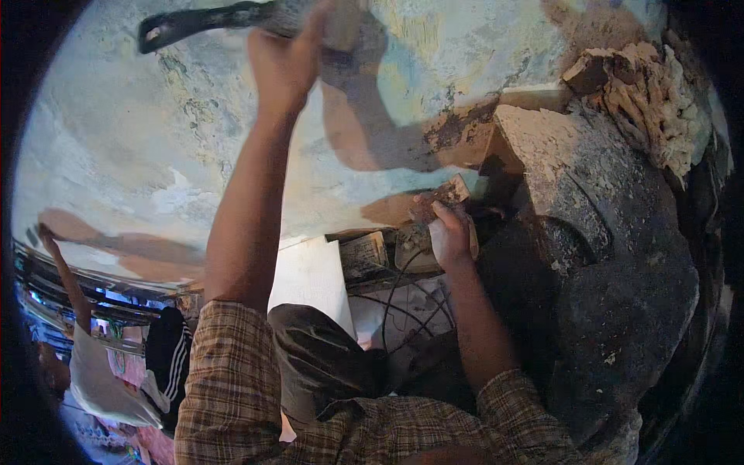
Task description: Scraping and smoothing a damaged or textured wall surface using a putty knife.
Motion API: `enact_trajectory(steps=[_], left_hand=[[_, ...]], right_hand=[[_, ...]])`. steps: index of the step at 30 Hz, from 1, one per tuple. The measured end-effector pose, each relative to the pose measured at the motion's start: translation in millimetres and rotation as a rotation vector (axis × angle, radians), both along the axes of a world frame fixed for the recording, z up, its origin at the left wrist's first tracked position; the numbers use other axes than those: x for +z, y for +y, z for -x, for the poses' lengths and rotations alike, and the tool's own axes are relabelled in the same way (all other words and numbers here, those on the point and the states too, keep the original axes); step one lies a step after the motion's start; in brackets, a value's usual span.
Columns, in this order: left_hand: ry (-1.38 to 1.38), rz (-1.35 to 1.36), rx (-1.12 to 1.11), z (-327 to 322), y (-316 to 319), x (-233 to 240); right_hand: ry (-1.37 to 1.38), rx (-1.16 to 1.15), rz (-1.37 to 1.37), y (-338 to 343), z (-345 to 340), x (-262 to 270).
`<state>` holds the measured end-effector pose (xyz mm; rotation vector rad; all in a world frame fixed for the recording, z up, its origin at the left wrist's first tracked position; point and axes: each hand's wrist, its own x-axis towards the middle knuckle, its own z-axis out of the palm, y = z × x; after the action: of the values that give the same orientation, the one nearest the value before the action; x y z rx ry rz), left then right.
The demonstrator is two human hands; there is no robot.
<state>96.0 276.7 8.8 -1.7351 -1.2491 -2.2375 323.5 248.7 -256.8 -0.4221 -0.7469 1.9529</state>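
Observation:
A tool with a black handle [203,23] and a blurred grey head is gripped by my left hand [290,58], raised in front of the weathered, patchy painted wall [133,116]. The handle points left and has a hole in its end; which kind of tool it is, I cannot tell. Lower and to the right, my right hand [452,235] holds a small, flat, dirt-covered piece [454,190] close to the wall. Both arms cast shadows on the wall.
A large rough stone-like slab [622,232] stands at right, with a crusted tan mass [657,104] above it. Dusty boxes [365,254], dark cables [392,290] and a white panel [308,279] lie below the wall. At far left another person [102,372] raises an arm to the wall.

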Motion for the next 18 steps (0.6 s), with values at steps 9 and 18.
enact_trajectory(steps=[9, 18], left_hand=[[-0.270, -0.152, -0.051, -24, 14, -27], [-0.225, -0.164, 0.033, -20, 11, -23]], right_hand=[[-0.053, -0.021, -0.047, -3, 2, 3], [-0.061, -0.009, 0.029, -4, -1, 11]])
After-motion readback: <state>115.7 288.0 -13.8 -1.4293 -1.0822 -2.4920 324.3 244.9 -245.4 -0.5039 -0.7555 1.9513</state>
